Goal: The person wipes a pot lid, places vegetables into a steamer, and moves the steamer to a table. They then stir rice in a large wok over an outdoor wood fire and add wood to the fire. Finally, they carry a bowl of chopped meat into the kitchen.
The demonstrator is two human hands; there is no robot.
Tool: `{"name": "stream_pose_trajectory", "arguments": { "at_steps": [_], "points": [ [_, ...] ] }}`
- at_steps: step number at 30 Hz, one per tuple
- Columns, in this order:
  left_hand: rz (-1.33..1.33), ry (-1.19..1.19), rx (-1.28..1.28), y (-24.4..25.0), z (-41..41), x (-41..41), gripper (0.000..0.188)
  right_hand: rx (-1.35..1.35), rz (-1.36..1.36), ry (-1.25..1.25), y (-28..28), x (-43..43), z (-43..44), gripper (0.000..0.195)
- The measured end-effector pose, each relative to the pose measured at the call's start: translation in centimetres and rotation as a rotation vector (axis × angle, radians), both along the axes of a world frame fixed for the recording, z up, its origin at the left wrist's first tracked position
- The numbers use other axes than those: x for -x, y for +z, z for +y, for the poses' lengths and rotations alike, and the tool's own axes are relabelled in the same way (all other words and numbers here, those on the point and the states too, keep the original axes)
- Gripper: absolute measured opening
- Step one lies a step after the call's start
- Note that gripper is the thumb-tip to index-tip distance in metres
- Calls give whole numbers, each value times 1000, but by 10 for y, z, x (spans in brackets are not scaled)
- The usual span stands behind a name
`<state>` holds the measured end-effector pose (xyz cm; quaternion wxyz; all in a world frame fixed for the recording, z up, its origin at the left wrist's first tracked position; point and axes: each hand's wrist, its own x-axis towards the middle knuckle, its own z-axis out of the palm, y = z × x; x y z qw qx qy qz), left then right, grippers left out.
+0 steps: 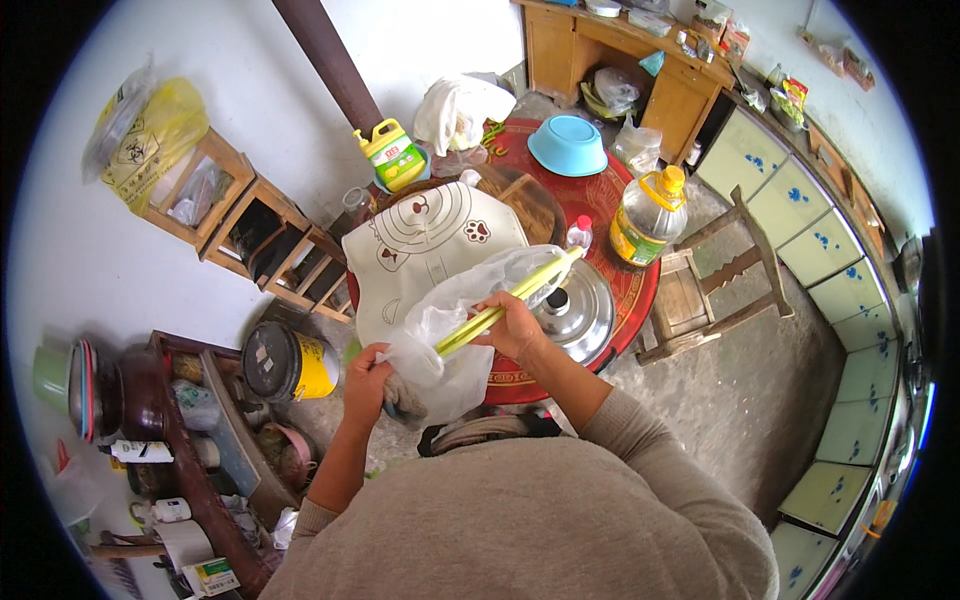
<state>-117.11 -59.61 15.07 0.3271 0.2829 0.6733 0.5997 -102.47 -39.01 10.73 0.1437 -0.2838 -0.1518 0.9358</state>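
Observation:
My right hand (511,327) is closed around a bundle of pale green vegetable stalks (469,330). My left hand (367,375) grips the edge of a thin clear plastic bag (450,375), which lies around and beneath the stalks. Both are held above the near side of a round red table (517,384). A cream mat printed with bear and paw drawings (420,262) lies beyond the bag. Right of my right hand is a metal lid with a black knob (589,319). A small bottle with a pink cap (580,232) stands just past the stalk tips.
On the table are a blue plastic basin (568,146), a large oil bottle (649,219), a yellow pump bottle (391,157) and a white bag (457,112). A wooden chair (709,277) stands right; a black-lidded bucket (289,364) and wooden shelves (247,225) are left.

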Motion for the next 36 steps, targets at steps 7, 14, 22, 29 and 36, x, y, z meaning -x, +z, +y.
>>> {"name": "stream_pose_trajectory", "arguments": {
  "at_steps": [7,14,22,29,36],
  "points": [
    [-465,129,-226,39,-2,14,38,62,422,36,15,-18,42,9],
    [-268,268,-261,42,-16,63,33,-300,100,549,21,-88,75,26],
    [-858,508,-732,-37,-121,190,32,-1193,-449,959,-1,-233,85,9],
    [-118,439,-404,71,-69,102,37,-834,-879,554,-57,-332,99,12],
    [-87,375,-220,84,-51,70,35,-880,-1091,509,-174,-259,138,10]
  ]
}}
